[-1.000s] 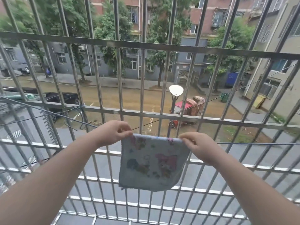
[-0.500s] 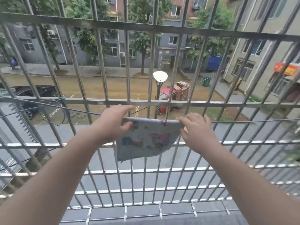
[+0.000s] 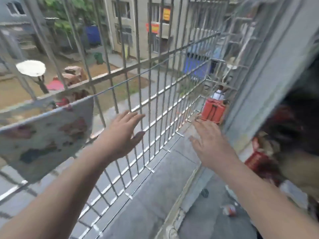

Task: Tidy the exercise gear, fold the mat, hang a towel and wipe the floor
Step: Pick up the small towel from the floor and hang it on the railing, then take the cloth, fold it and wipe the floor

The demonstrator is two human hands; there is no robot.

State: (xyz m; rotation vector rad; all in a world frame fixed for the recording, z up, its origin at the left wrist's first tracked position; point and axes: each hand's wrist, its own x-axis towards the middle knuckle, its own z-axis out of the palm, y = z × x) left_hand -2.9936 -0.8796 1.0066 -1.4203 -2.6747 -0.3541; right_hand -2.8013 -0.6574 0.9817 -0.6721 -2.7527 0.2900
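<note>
From the head camera, the towel (image 3: 44, 135) hangs over a thin line (image 3: 155, 68) strung inside the window bars (image 3: 150, 94), at the left of the view, its top edge running along the line and its printed face turned toward the person. Both hands are off it: the left hand (image 3: 120, 135) is just to the right of the towel's near edge, fingers (image 3: 136, 116) spread wide and holding nothing, and the right hand (image 3: 212, 145) is farther right, well apart from the cloth, also splayed and empty. The view is smeared by motion, so whether the towel sits evenly over the line is hard to say, though it looks draped and free of either hand. The hanging step seems done, which leaves the floor wipe and whatever of the gear and mat is not in sight here. The towel lies to the left of both hands, its long axis following the line, and the left hand is the nearer one if it needs straightening. To the right, past the window frame (image 3: 269, 75), lies a dark, blurred interior, and both hands point that way. On the concrete ledge (image 3: 146, 195) below the bars sits a red crate (image 3: 213, 109), far from the hands
</note>
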